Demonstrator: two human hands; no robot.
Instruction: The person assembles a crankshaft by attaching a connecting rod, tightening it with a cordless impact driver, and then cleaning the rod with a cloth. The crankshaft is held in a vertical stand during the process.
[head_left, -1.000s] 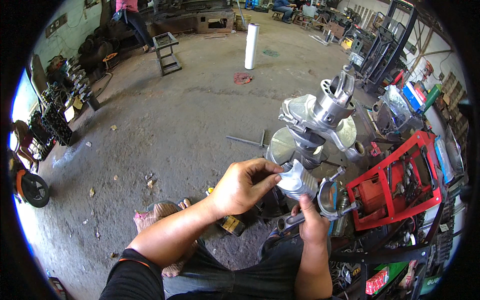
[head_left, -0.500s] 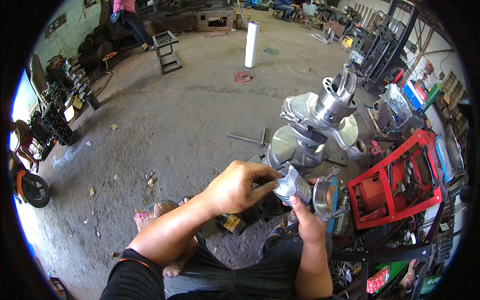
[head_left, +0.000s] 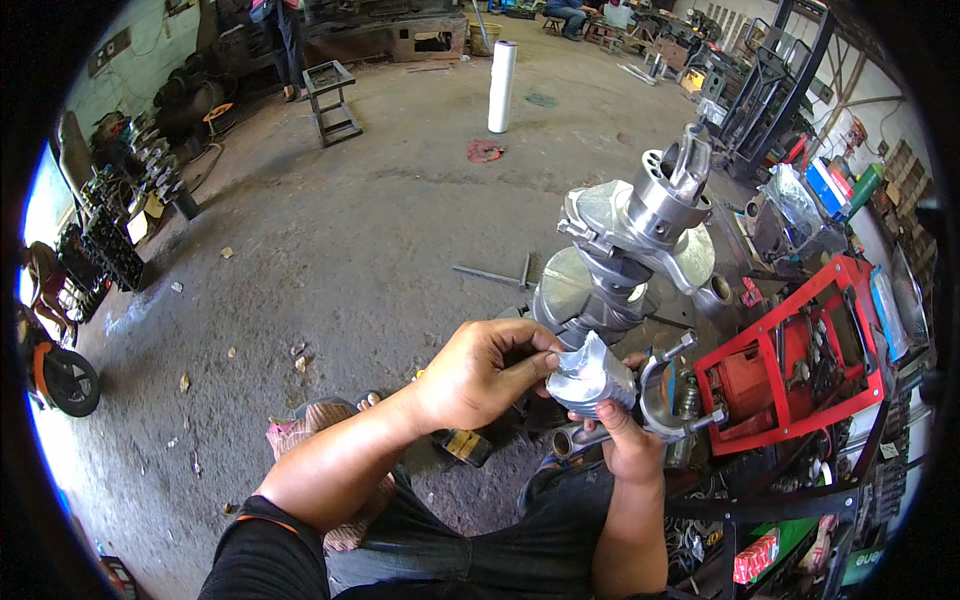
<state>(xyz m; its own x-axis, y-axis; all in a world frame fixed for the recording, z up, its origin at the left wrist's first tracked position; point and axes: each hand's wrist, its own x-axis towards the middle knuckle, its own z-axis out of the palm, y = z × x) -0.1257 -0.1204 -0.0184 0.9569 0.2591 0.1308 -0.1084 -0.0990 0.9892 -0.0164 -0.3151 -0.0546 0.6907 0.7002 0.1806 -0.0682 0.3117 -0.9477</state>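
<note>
In front of my lap, my right hand [head_left: 630,440] grips a broken silver piston [head_left: 592,380] with a jagged upper edge and grooves round its side. A connecting rod [head_left: 655,395] lies against the same hand, its open big end and two bolts pointing right; its small end [head_left: 566,440] shows below the piston. My left hand [head_left: 480,372] is closed, thumb and fingers pinching the piston's jagged left edge. Just beyond my hands stands a large metal crankshaft [head_left: 610,260], upright, with a rod end at its top.
A red metal frame [head_left: 790,360] stands at the right over a crowded tool rack. On the floor lie a T-shaped bar [head_left: 490,275] and a dark bottle [head_left: 463,445] between my legs. Farther off are a white roll [head_left: 502,88], a metal stand [head_left: 333,105] and other people.
My right hand has turned the piston and connecting rod, bringing the small end into sight. The left hand keeps its pinch near the edge. A person in the background has moved right.
</note>
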